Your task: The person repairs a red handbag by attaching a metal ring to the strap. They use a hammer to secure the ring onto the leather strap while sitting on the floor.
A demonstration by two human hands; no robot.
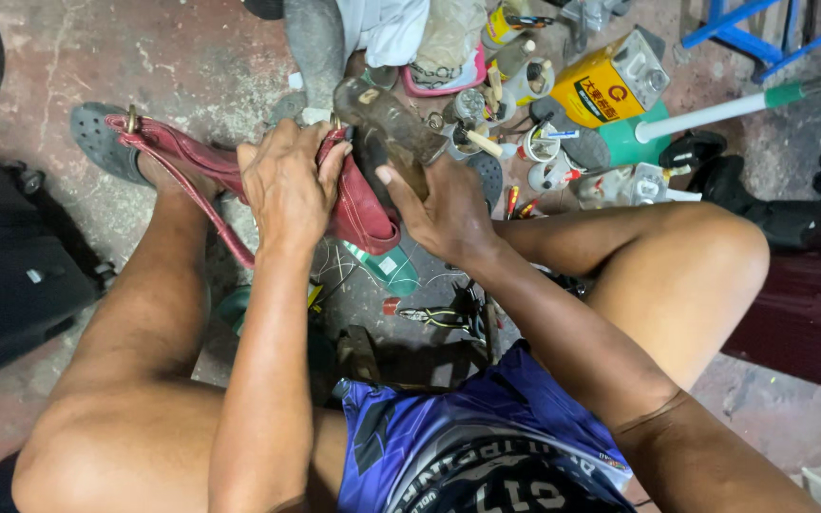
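While both hands (287, 185) grip red shoe (358, 204), stained concrete floor (192, 57), scattered tools (525, 123)

L hand (285, 185) curled in a grip, frame centre-left; R hand (444, 211) clenched beside it; forearms converge, knees spread.

There is a single view, from a camera worn on the person's head. It looks steeply down over the person's own forearms and bent knees to the concrete floor (192, 57). It sits close: the arms and legs fill the lower frame, and the cluttered floor lies just beyond them at the top.
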